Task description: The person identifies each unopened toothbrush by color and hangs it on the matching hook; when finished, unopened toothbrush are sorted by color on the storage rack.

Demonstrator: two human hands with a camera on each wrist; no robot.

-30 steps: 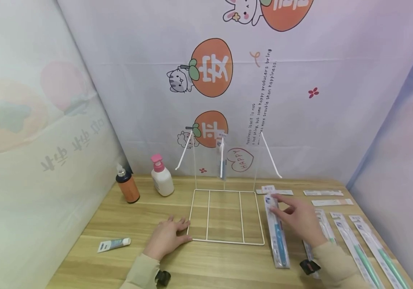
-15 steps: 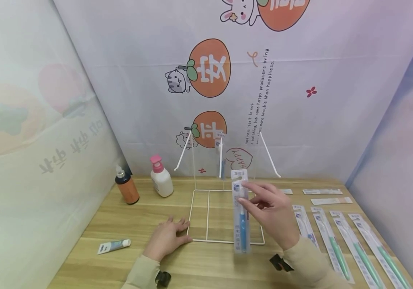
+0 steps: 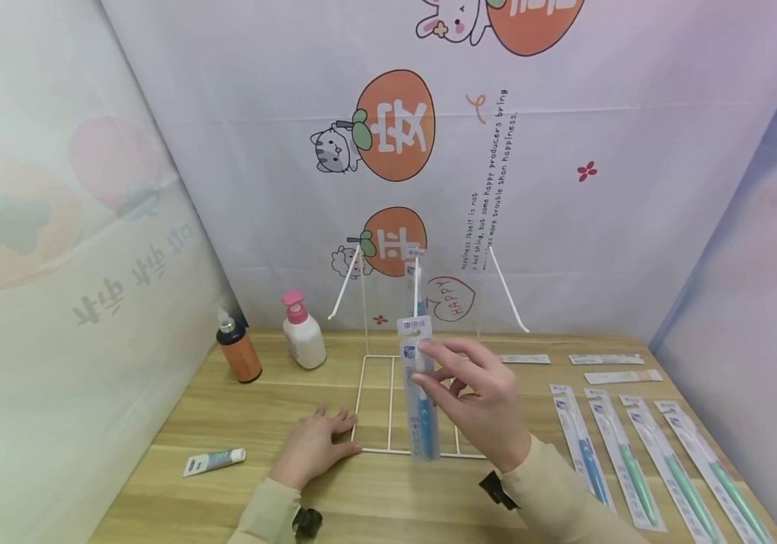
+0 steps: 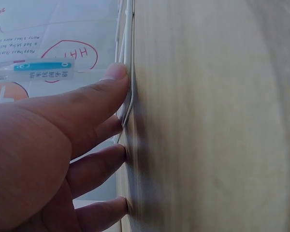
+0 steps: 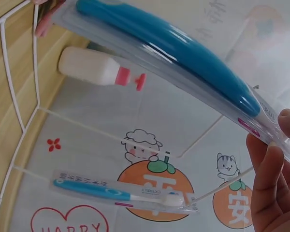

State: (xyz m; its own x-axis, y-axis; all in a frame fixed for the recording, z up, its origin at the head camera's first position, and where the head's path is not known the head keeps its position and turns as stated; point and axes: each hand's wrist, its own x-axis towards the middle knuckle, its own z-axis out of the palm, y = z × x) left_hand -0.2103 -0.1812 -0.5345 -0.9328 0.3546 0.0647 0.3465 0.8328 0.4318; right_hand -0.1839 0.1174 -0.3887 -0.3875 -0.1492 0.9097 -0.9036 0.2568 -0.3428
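Pinching the packaged blue toothbrush point(image 3: 419, 400) near its top so it hangs upright over the white wire rack point(image 3: 388, 408), the right hand point(image 3: 480, 404) keeps its hang tab free, while the left hand point(image 3: 314, 446) lies flat, fingers straight, against the rack's corner, seemingly steadying it on the table point(image 3: 225, 408).

bright, even light | soft shadows | edges bowed | left-wrist view blurred

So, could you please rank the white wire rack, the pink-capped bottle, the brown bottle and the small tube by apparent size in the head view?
1. Wire rack, by far the largest.
2. Pink-capped bottle.
3. Brown bottle, close to the pink-capped one, so that order is unsure.
4. Tube, smallest.
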